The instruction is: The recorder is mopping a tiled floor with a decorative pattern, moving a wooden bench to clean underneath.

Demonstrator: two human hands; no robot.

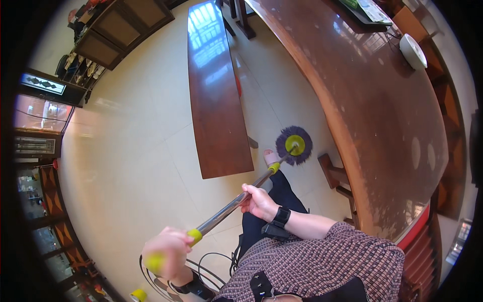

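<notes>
My left hand [166, 251], blurred, is closed around the yellow-green grip at the upper end of a metal mop pole [222, 213]. Farther down, my right hand [260, 202] holds the bare metal of the same pole, its thumb lying along it. The pole slants away to a round mop head [294, 145] with a purple fringe and a yellow-green centre disc. That head lies flat on the pale tiled floor [151, 162], beside my foot in a pink slipper [270, 157], between the bench and the table.
A long polished wooden bench [220, 124] stands ahead. On the right, a large wooden table [392, 124] carries a white bowl [413, 51] and a dark tray [362, 17]. Bench legs [332, 171] show under its edge. Black cables [211, 260] hang near me. A shoe rack [81, 70] is at the far left.
</notes>
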